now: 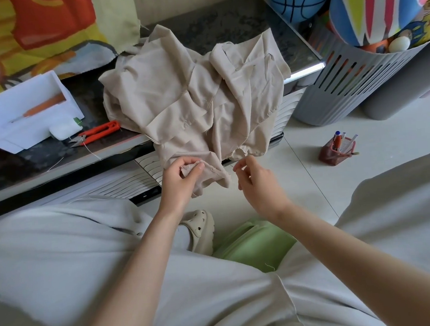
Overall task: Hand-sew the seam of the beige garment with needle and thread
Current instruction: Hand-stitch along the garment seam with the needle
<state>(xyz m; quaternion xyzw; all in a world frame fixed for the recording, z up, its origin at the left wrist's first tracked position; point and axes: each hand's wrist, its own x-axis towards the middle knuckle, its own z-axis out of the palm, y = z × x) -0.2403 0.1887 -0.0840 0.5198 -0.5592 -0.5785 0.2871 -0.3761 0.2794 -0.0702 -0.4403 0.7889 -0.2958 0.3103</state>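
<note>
1. The beige garment point(176, 88) is found heaped on the dark table point(235, 25). Its lower part hangs over the front edge towards the person's lap.
2. The left hand point(182, 184) is recorded at the hanging part. Thumb and fingers are curled and clamped on a small fold of the raw edge, which is held up.
3. The right hand point(257, 185) is held just beside that fold, apart from the cloth. Thumb and forefinger are pressed tip to tip, as on something fine. The needle is judged to be pinched there but is too small to be made out. No thread can be traced with certainty.
4. Governing relation: the pinched fold lies to the left of the right fingertips, near and at about the same height. Its edge runs roughly across the view. The right hand is the free one, so the next stitch is judged to call for a leftward entry into the fold.
5. Markings: no brand, label or writing can be read. None is legible on the red snips point(99, 132), the white box point(22, 109) or the white spool point(65, 129).
</note>
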